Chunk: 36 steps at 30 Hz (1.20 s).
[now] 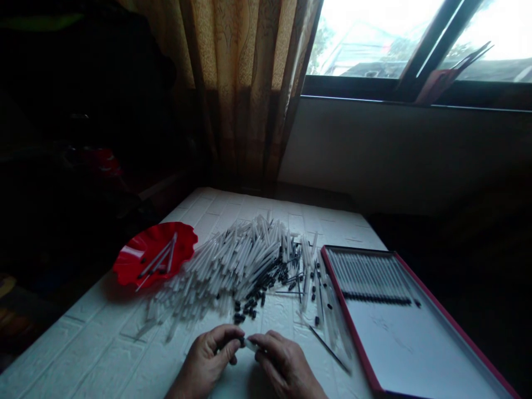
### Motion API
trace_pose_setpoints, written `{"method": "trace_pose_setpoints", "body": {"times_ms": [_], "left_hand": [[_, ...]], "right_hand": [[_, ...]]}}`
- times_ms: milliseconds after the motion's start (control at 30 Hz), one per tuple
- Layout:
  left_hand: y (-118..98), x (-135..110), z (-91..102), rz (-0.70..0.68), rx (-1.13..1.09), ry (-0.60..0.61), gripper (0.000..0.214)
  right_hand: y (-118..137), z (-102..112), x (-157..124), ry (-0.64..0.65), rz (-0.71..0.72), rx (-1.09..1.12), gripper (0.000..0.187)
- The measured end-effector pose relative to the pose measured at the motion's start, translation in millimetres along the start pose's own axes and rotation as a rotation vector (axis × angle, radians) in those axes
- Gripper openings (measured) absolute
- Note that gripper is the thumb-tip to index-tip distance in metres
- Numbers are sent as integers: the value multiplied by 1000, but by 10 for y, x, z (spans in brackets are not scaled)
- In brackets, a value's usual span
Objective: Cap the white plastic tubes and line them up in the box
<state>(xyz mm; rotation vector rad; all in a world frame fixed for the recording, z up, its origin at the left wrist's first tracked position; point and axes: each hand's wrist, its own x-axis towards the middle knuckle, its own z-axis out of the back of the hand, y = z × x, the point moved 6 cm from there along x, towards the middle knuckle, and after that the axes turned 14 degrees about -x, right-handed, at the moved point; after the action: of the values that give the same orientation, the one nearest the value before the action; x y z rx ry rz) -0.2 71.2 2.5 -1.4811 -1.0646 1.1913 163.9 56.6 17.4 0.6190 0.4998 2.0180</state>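
At the near side of the table, my left hand (208, 354) pinches a small black pen cap (242, 342) between thumb and fingertips. Close against it, my right hand (285, 360) grips a whitish pen barrel (251, 345), mostly hidden by the fingers. The barrel's end meets the cap or lies just beside it; I cannot tell which. Beyond both hands spreads a large heap of clear pen barrels (241, 255). Loose black caps (249, 306) lie scattered at the heap's near edge. To the right of my right hand rests a thin dark pen refill (330, 349).
A red scalloped bowl (127, 255) with a few pen pieces stands at the left. On the right lies a shallow red-edged box (399, 343), holding a row of pens (369, 271) with black ends. Past the white brick-patterned table (75, 343) are a curtain (245, 83) and a window.
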Motion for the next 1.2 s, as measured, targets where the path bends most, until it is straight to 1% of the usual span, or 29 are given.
{"method": "trace_pose_setpoints", "body": {"times_ms": [67, 133, 233, 300, 467, 667, 767, 867, 933, 1033, 1200], "left_hand": [[-19, -16, 11, -5, 63, 12, 24], [-67, -37, 10, -14, 151, 35, 20], [-163, -72, -11, -56, 281, 82, 18], [-196, -89, -22, -75, 333, 107, 18], [-131, -105, 10, -49, 351, 100, 18], [-29, -95, 36, -21, 309, 109, 19], [1, -77, 40, -15, 303, 109, 19], [17, -63, 43, -10, 289, 102, 20], [16, -61, 44, -10, 286, 99, 19], [4, -67, 42, -13, 296, 103, 18], [9, -73, 43, -9, 303, 99, 15]], "right_hand": [[22, 1, 3, 36, 15, -55, 40], [44, -12, 13, 110, 19, -143, 42], [59, -48, 30, 228, -13, -283, 39], [51, -65, 31, 257, -57, -296, 36], [-37, -113, 2, 301, -191, -263, 29], [-14, -74, 71, 399, -158, -345, 25], [-37, -90, 65, 390, -140, -328, 28], [-93, -127, 10, 307, -153, -230, 35], [-132, -147, -28, 279, -185, -203, 33], [-131, -145, -32, 304, -190, -229, 26], [-91, -91, 24, 308, -147, -270, 25]]}}
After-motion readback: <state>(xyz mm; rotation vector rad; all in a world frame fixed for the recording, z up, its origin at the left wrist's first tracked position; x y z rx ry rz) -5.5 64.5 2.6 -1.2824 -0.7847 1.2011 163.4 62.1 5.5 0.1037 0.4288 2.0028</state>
